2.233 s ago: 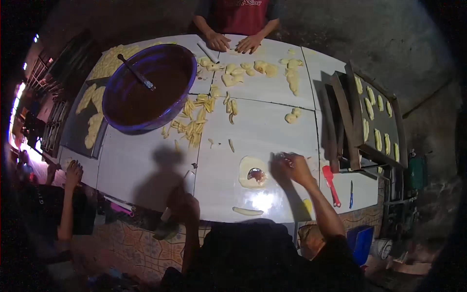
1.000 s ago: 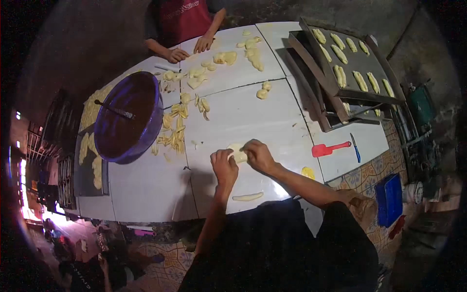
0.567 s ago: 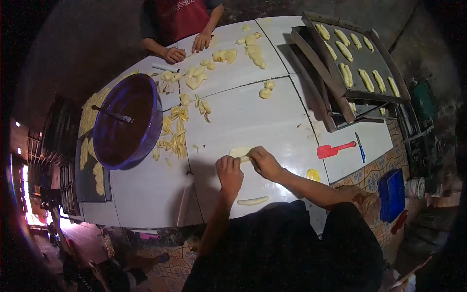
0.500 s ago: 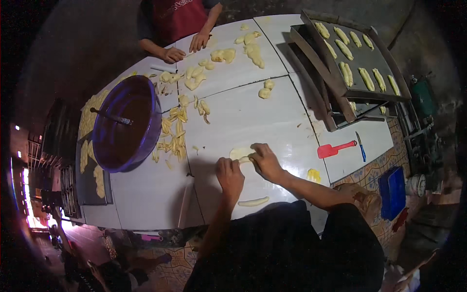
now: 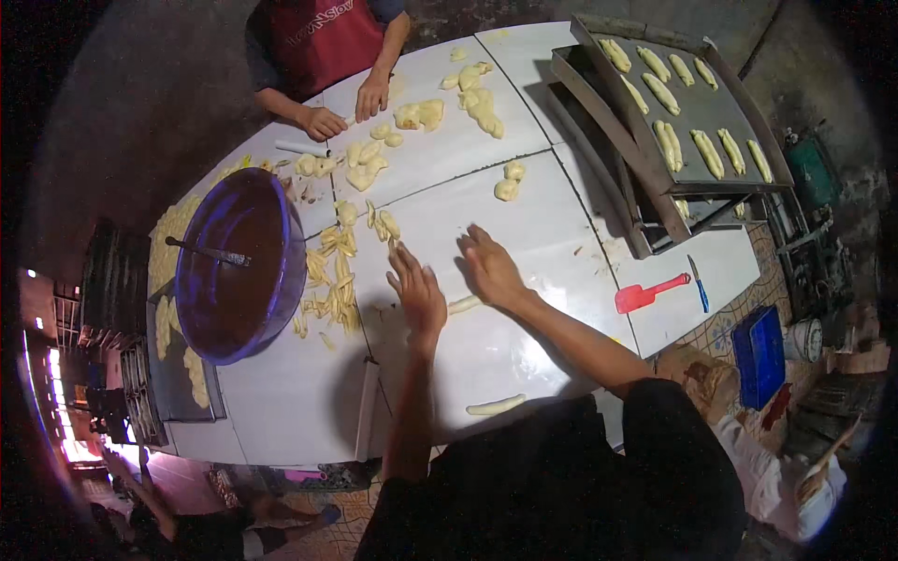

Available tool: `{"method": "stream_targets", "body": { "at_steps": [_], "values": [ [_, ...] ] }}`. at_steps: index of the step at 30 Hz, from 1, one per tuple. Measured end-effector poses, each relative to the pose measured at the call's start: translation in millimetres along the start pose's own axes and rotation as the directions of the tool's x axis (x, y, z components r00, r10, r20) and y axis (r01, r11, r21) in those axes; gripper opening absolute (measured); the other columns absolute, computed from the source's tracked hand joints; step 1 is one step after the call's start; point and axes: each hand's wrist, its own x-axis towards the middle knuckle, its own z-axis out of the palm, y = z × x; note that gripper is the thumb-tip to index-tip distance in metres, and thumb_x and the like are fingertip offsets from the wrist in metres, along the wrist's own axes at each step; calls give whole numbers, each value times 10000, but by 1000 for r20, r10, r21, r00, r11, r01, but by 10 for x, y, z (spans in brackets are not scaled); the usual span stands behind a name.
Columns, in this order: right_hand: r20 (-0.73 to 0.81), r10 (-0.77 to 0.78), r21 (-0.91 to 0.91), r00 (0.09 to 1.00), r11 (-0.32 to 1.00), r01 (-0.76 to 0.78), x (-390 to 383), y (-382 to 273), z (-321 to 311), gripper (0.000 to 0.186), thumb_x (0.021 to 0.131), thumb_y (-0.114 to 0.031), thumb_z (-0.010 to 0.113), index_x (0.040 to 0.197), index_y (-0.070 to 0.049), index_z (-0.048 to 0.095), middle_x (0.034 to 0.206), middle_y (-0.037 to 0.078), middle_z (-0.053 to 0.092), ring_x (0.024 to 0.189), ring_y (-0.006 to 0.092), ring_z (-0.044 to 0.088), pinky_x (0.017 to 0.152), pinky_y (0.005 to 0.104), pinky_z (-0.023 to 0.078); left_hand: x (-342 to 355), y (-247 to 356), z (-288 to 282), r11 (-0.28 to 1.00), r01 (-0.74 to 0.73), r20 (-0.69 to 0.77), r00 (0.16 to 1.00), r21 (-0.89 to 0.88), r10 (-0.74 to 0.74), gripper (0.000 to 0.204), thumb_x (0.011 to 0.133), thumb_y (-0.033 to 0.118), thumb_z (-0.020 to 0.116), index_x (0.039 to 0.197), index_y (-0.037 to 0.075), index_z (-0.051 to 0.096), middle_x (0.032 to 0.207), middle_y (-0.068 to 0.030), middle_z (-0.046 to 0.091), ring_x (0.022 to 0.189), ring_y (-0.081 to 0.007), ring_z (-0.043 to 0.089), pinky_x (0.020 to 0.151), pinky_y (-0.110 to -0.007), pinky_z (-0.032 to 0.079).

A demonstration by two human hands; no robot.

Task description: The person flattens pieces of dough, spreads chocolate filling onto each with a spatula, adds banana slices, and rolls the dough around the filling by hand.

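My left hand (image 5: 418, 297) is open over the white tabletop, fingers stretched toward the far side and holding nothing. Just to its right, my right hand (image 5: 490, 269) is open too, its fingers extended. A pale dough roll (image 5: 463, 304) lies between the two hands, its right end hidden behind my right wrist; whether either hand touches it I cannot tell. Close to the near table edge lies another dough roll (image 5: 496, 405). Beyond my left hand are several strips that look like peeled banana (image 5: 339, 290), and small dough pieces (image 5: 383, 224).
A purple basin (image 5: 288, 266) of brown liquid with a utensil stands left. Stacked metal trays (image 5: 720, 187) hold dough rolls at right, near a red spatula (image 5: 645, 295) and a blue-handled knife (image 5: 698, 283). A white rod (image 5: 368, 411) lies left. Across, a co-worker's hands (image 5: 325, 123) handle dough.
Both hands have left the flat dough piece's edge, opened and reached farther forward. The dough is now a closed roll. The view has shifted slightly.
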Motion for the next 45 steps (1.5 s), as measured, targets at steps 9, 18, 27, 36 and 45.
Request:
{"method": "stream_targets", "body": {
  "at_steps": [9, 18, 27, 36, 45],
  "values": [
    [32, -27, -487, 999, 873, 39, -253, -104, 159, 557, 1048, -405, 466, 1487, -61, 469, 1584, 256, 369, 1482, 389, 347, 1172, 513, 324, -87, 83, 34, 955, -11, 105, 994, 295, -21, 685, 1071, 340, 376, 1616, -7, 149, 1694, -195, 151, 1578, -361, 73, 1228, -629, 13],
    [23, -80, 99, 997, 992, 77, -686, -53, -23, 309, 878, -94, 669, 1158, 36, 691, 1193, 218, 689, 1123, 391, 623, 1000, 481, 494, -611, 93, -161, 938, -133, 117, 977, -319, 179, 673, 879, 21, 675, 1502, -15, 422, 1285, -176, 656, 1156, -354, 611, 947, -442, 497],
    [699, -9, 188, 715, 967, -171, -1656, -561, -849, 510, 821, 46, 588, 1330, 25, 610, 1291, 257, 647, 1159, 416, 634, 995, 442, 517, -1991, -300, -484, 962, -18, 580, 794, -273, 180, 437, 891, -1, 603, 1326, 32, 606, 1274, -184, 662, 1219, -366, 589, 1053, -461, 452],
    [633, 34, 111, 774, 985, -134, -2140, -747, -705, 592, 866, 34, 601, 1449, -19, 514, 1349, 232, 591, 1221, 391, 582, 1034, 442, 503, -2765, -243, -609, 920, 257, 306, 938, -297, -163, 365, 921, 17, 584, 1278, -55, 586, 1343, -242, 596, 1222, -413, 554, 1061, -494, 433],
    [467, -480, -17, 742, 835, 551, -2133, -341, 114, 396, 959, -202, 608, 1326, -54, 615, 1360, 135, 600, 1271, 289, 552, 1052, 402, 473, -2409, 149, -801, 762, 423, 401, 886, -490, -234, 642, 952, 92, 641, 1530, -3, 379, 1242, -167, 680, 1171, -233, 633, 1067, -376, 499]
  ]
}}
